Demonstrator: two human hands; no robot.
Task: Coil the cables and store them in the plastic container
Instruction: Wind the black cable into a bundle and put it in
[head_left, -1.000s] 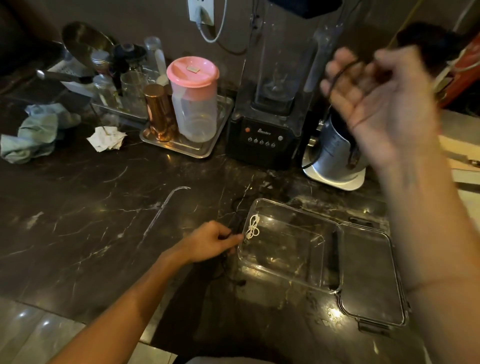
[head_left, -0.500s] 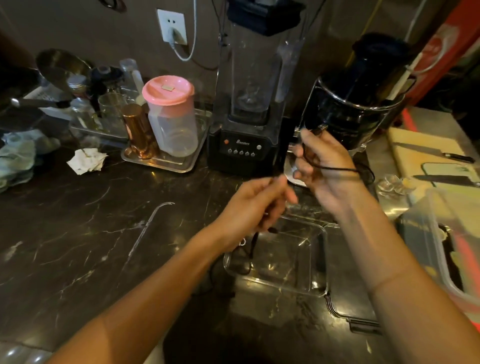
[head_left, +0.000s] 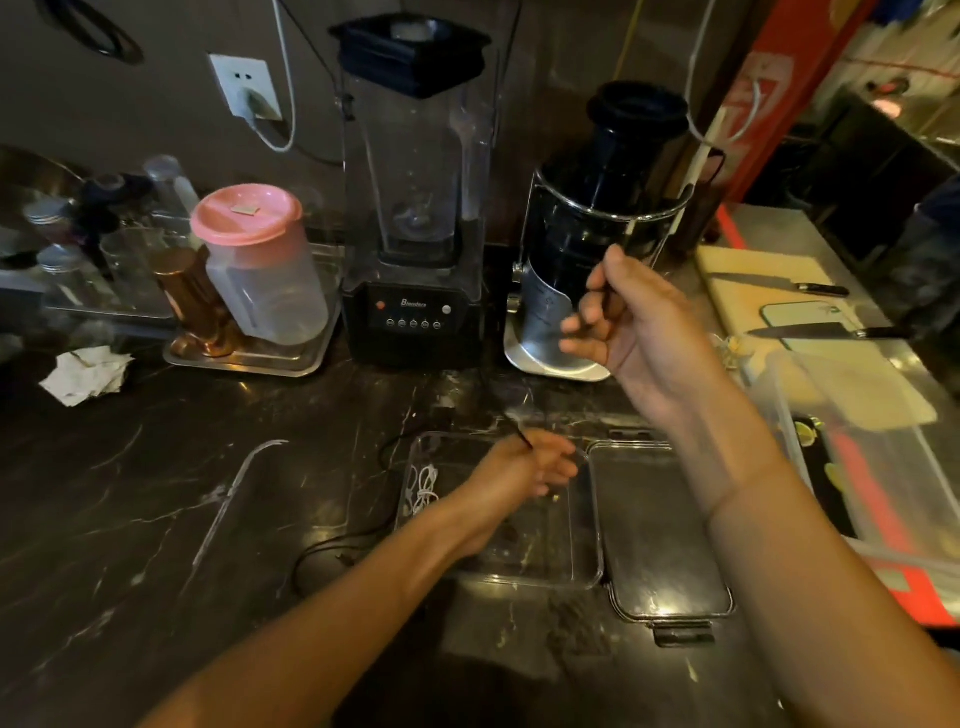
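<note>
**Coiling in progress, black cable**

Black cable (head_left: 337, 545) trails across the worktop (head_left: 156, 493) beside the clear plastic container (head_left: 582, 571), white cable (head_left: 423, 488) already coiled inside. My left hand (head_left: 524, 465) pinches one end over the container; right hand (head_left: 631, 322), raised, fingers curled on a dark strand. Next, I judge: wind loops, keeping slack off the rim.

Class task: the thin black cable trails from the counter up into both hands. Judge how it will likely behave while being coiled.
The black cable lies in loose curves on the counter, so it is probably floppy and light. Being thin, it may spring out of its coil unless the left hand pinches it. The right hand likely feels little weight.
</note>
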